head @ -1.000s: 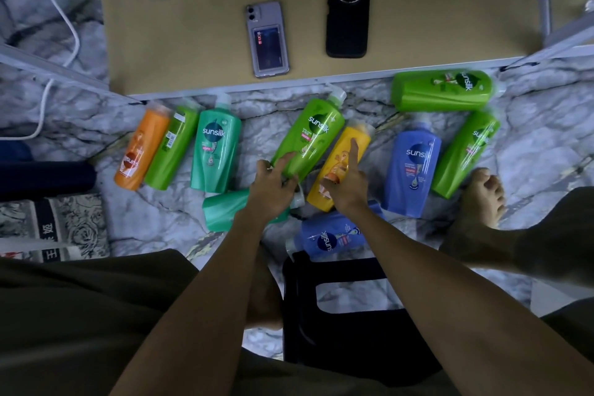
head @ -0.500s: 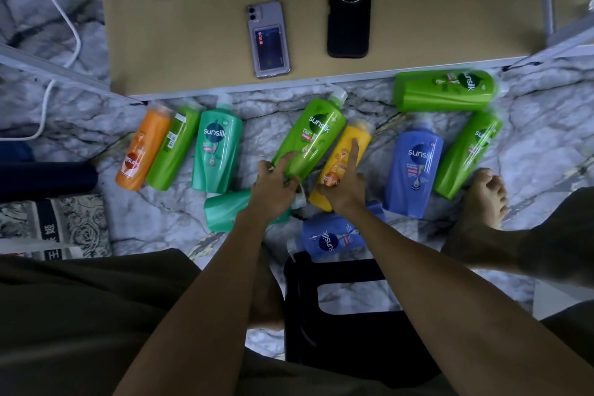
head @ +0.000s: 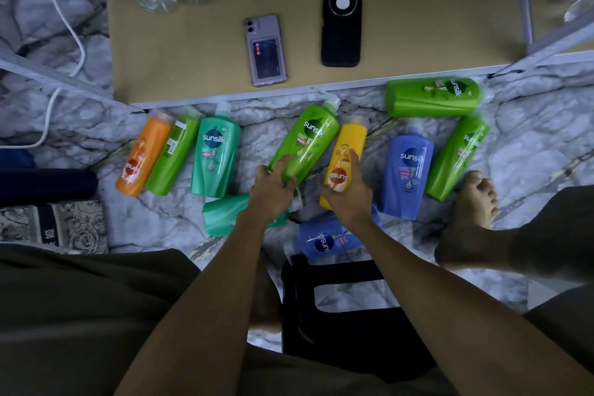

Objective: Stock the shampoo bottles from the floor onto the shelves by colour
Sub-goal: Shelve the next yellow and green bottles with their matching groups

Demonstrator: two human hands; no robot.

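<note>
Now | left fingers [head: 283,167] grip green bottle [head: 305,141] | right fingers [head: 353,159] grip yellow bottle [head: 345,154]

Lime-green bottle [head: 307,141], yellow bottle [head: 345,157], blue bottle [head: 406,170], teal bottle [head: 215,154], orange bottle [head: 143,157], grey-veined marble floor [head: 530,145]

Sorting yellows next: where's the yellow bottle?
Head view, centre floor: the yellow bottle lies between a light-green bottle and a blue bottle, under the right hand.
</note>
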